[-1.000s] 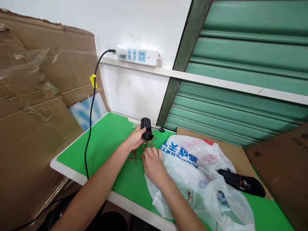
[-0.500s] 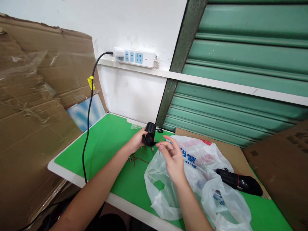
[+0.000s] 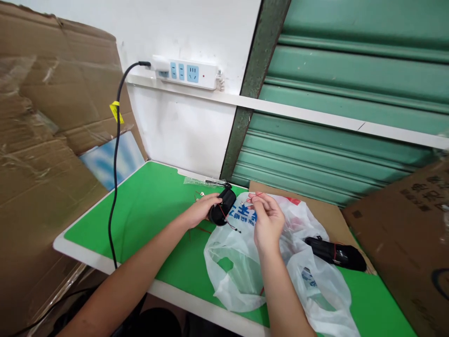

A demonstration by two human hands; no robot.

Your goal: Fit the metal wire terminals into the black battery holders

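My left hand (image 3: 202, 210) is closed around a black, rounded plastic housing (image 3: 227, 204) tilted above the table. From the housing's near end hangs a thin red-and-black wire (image 3: 229, 224) with a small dark tip. To the right, my right hand (image 3: 269, 219) pinches a small metal piece on a thin red wire (image 3: 259, 194), held over a white plastic bag (image 3: 242, 262) with blue lettering. The two hands are apart. Small metal pieces with wires (image 3: 200, 194) lie on the green tabletop (image 3: 147, 201) beside my left hand.
A second black housing (image 3: 336, 253) with a red wire lies right of the bag, partly on flat cardboard (image 3: 315, 210). A black cable (image 3: 115, 187) runs down from a power strip (image 3: 206, 75). Cardboard boxes (image 3: 52, 164) stand at the left; another box (image 3: 414, 224) stands at right.
My right hand has moved away from the housing, up and to the right, with the small wired piece. The housing is turned, and its wire now dangles free. The view has shifted slightly.
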